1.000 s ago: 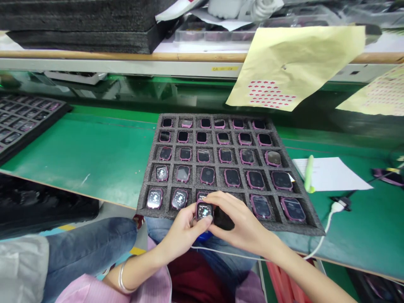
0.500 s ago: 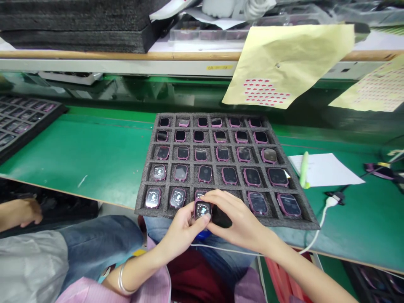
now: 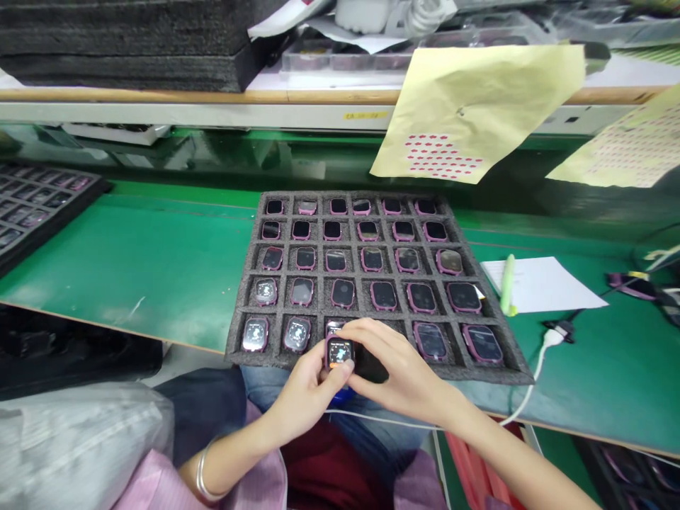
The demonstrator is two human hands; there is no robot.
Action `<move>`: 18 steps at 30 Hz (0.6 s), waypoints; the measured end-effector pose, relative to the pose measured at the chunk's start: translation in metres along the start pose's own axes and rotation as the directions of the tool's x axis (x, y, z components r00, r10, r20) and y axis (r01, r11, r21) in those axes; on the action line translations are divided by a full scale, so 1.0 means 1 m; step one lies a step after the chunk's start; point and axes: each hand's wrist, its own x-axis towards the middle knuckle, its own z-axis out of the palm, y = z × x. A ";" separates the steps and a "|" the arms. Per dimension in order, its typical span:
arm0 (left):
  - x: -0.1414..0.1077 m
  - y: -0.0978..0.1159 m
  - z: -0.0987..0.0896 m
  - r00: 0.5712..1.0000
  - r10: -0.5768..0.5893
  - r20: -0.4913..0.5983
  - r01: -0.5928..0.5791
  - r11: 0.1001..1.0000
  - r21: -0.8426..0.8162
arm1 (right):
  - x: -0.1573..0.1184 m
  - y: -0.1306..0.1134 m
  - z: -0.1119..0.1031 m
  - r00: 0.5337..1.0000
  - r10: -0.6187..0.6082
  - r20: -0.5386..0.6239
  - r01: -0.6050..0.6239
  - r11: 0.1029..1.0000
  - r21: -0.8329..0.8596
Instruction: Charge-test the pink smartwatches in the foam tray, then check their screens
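Between both hands, over the near edge of the foam tray, is a smartwatch [image 3: 340,350] with a purple case and a lit watch face. My left hand [image 3: 309,379] grips it from the left, thumb at its lower edge. My right hand [image 3: 390,361] closes on its right side, with fingers over the top edge. The dark grey foam tray [image 3: 321,304] carries rows of purple smartwatches in square compartments. Two watches at the near left, one of them this watch [image 3: 297,333], also have lit faces. The compartment under my right hand is partly hidden.
A second watch tray [image 3: 53,202] lies at the far left of the green bench [image 3: 159,262]. Right of the tray are a green pen [image 3: 508,283], white paper [image 3: 547,287] and a white cable plug [image 3: 555,336]. Yellow sheets [image 3: 478,106] hang from the shelf. Another person's grey-clad part [image 3: 79,439] is at left.
An orange patch now shows low on the held watch's screen. Both hands keep their grip. At left, the other person's hand has gone out of view and the grey clothing has shifted right.
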 end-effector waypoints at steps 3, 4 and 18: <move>-0.002 0.000 -0.003 0.988 -0.047 0.144 0.051 0.998 -0.023 | -0.002 -0.001 -0.017 0.999 0.043 -0.020 -0.042 0.995 0.087; -0.003 0.000 -0.005 0.980 -0.068 0.186 0.076 0.996 -0.037 | -0.003 0.000 -0.024 0.997 0.065 -0.047 -0.061 0.995 0.082; 0.023 0.011 0.026 0.972 -0.053 0.230 0.047 0.998 0.032 | -0.048 0.017 -0.093 0.946 0.276 0.169 -0.141 0.823 -0.550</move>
